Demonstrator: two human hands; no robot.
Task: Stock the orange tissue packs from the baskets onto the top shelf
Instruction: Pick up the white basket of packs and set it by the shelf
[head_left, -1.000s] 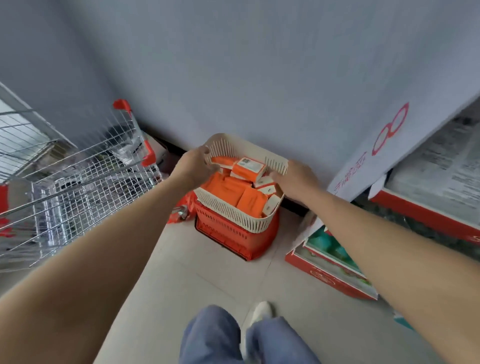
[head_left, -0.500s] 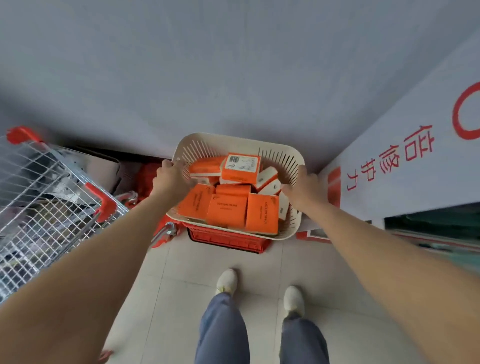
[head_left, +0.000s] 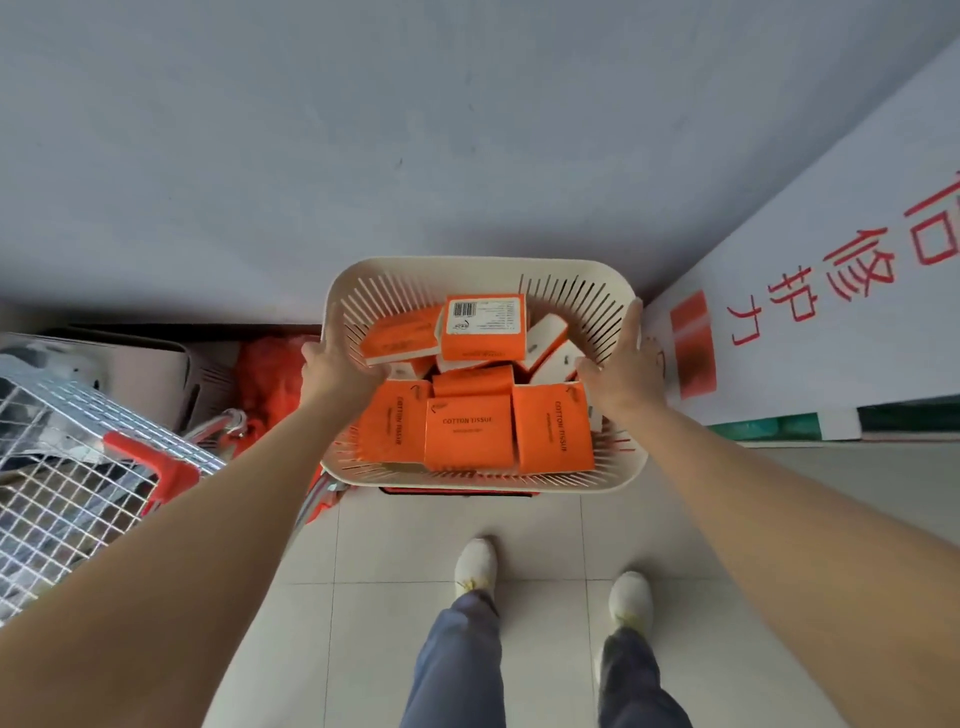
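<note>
a: how's the hold?

b: left hand (head_left: 337, 366) curls over the left rim of the cream basket (head_left: 467, 264). right hand (head_left: 621, 366) clamps the right rim, thumb inside.

a: and the orange tissue packs (head_left: 470, 436)?

b: all in that basket: three along its near edge, the rest heaped toward the far edge.

a: handling?

b: probably light, soft and loose, so they'd slide if it tips. the slatted walls may flex; mid-rim grips suit it.

a: changed from half a second back?

b: basket looms nearer; only a sliver of the red basket (head_left: 457, 491) shows beneath, so it's likely lifted.
</note>
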